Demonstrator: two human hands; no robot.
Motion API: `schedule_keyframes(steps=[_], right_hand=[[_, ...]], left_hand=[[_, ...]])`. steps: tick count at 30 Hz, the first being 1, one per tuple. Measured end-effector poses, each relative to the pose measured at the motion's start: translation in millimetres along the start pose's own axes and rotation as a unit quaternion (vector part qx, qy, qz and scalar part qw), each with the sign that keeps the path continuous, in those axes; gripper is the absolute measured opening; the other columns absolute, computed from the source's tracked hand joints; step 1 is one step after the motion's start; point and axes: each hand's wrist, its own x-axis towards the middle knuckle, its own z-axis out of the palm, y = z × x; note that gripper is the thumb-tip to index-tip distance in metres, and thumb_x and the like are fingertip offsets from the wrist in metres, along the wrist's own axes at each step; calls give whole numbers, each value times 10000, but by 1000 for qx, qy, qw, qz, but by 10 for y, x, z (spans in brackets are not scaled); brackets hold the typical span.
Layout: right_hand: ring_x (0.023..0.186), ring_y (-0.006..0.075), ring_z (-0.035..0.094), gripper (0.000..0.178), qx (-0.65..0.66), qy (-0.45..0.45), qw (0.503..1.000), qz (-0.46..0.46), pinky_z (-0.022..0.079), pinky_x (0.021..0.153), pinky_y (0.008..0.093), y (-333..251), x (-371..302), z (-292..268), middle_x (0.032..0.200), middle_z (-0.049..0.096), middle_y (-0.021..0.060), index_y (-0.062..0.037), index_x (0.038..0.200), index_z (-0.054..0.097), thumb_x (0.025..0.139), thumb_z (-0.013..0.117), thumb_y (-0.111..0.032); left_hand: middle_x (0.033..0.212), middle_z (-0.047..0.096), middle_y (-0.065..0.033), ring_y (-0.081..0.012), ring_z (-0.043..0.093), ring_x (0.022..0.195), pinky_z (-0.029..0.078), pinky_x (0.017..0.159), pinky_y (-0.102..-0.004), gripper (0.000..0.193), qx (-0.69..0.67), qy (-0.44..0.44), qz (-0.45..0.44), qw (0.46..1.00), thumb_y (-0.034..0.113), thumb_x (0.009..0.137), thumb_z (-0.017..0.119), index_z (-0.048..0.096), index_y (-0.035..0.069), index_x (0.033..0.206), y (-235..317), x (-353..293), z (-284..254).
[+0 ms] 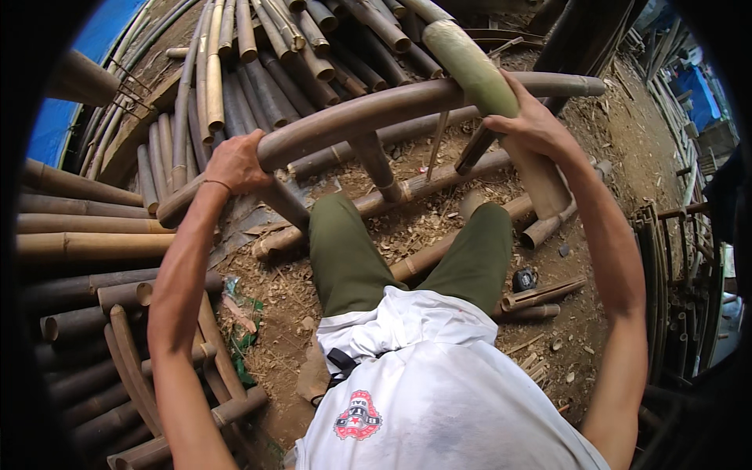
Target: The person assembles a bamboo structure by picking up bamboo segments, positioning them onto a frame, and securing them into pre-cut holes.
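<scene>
A long dark brown bamboo pole [368,117] runs across in front of me, forming the top rail of a frame with short bamboo posts [376,166] under it. My left hand [237,162] is wrapped round this rail near its left end. My right hand [534,124] is closed on a thick pale green bamboo piece [470,66] that crosses over the rail towards its right end, thumb and fingers on either side. Below my right wrist, a pale brown bamboo length [537,178] slants down. A lower bamboo pole [423,186] lies across the ground beneath the posts.
Stacked bamboo poles [313,47] fill the far side, and more poles [94,235] lie at my left. A small bamboo frame [176,368] rests at lower left. Near my right knee lie a black tape measure [525,279] and split bamboo [546,294]. Shavings litter the dirt.
</scene>
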Motion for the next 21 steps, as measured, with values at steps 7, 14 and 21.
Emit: schedule_keyframes(steps=[7, 14, 21], right_hand=[[1265, 210, 493, 1053, 191, -95, 972, 101, 358, 1077, 330, 46, -1027, -363, 1373, 510, 130, 4, 1497, 332, 693, 835, -454], [1194, 334, 558, 802, 546, 39, 836, 36, 462, 1010, 408, 87, -1101, -101, 1333, 525, 228, 26, 1453, 369, 810, 687, -331], [1218, 263, 563, 743, 529, -180, 826, 71, 448, 1058, 396, -1021, -329, 1256, 1344, 550, 190, 12, 1393, 442, 770, 788, -199]], left_hand=[[1082, 625, -135, -327, 604, 1051, 489, 928, -433, 807, -12, 186, 57, 981, 241, 592, 880, 509, 90, 1293, 281, -1070, 232], [974, 649, -94, -285, 635, 926, 494, 807, -410, 588, -46, -57, -22, 997, 259, 618, 812, 594, 74, 1131, 210, -2464, 530], [997, 623, -98, -276, 616, 964, 475, 905, -404, 487, -72, 3, -48, 996, 182, 614, 736, 609, 48, 1065, 419, -3079, 950]])
